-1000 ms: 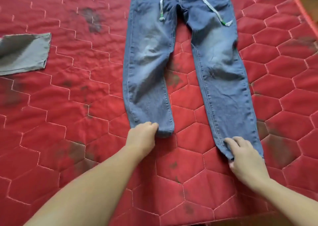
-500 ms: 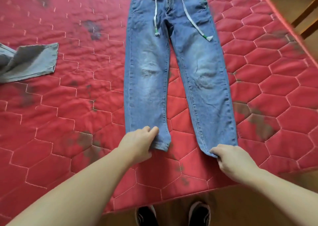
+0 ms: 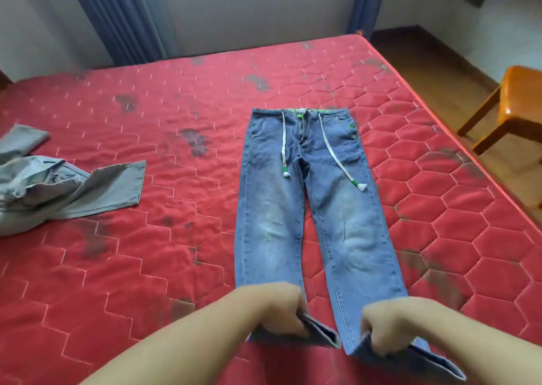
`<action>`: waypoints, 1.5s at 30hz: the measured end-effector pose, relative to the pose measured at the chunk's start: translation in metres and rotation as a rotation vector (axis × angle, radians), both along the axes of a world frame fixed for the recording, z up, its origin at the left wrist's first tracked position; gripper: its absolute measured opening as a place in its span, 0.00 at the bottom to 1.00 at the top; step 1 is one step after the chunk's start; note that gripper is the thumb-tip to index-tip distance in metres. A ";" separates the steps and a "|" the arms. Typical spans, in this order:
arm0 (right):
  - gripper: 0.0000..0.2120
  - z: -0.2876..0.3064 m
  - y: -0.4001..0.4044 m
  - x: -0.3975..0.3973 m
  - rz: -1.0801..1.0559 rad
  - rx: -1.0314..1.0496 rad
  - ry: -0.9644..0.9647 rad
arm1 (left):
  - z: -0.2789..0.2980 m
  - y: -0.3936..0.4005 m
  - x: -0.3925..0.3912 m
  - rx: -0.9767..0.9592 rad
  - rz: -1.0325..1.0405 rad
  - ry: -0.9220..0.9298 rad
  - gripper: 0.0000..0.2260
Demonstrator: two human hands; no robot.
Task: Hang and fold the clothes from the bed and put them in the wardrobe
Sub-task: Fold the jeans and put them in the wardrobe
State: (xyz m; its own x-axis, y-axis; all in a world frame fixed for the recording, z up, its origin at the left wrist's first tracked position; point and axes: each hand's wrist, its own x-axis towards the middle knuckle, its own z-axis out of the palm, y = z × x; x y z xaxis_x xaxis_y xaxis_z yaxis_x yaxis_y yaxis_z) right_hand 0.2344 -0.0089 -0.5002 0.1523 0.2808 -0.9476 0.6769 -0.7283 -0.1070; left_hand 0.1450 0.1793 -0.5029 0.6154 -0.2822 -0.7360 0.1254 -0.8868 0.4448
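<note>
So both hems of the jeans (image 3: 305, 208) are gripped, one each by the left hand (image 3: 274, 311) and right hand (image 3: 399, 326), over the red mattress (image 3: 146, 267).

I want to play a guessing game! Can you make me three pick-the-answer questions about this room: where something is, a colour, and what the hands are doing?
1. Where is the grey garment?
A. left of the jeans
B. on the chair
C. on the floor

2. What colour is the mattress?
A. blue
B. red
C. white

3. What are the hands doing?
A. lying flat
B. pointing
C. gripping the leg hems

Answers: 1 A, it lies crumpled at the bed's left. 2 B, red quilting. 3 C, the left hand and right hand each hold a hem.
</note>
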 end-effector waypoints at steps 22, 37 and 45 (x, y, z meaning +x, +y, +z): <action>0.12 0.033 0.210 0.434 -0.320 0.826 -1.049 | 0.038 0.240 0.425 0.469 0.773 -0.825 0.14; 0.41 -0.190 0.077 0.220 -0.050 0.516 -0.734 | -0.202 0.142 0.209 0.485 0.262 -0.381 0.38; 0.05 -0.191 0.092 0.238 -0.030 0.560 -0.721 | -0.189 0.147 0.210 0.445 0.334 -0.543 0.11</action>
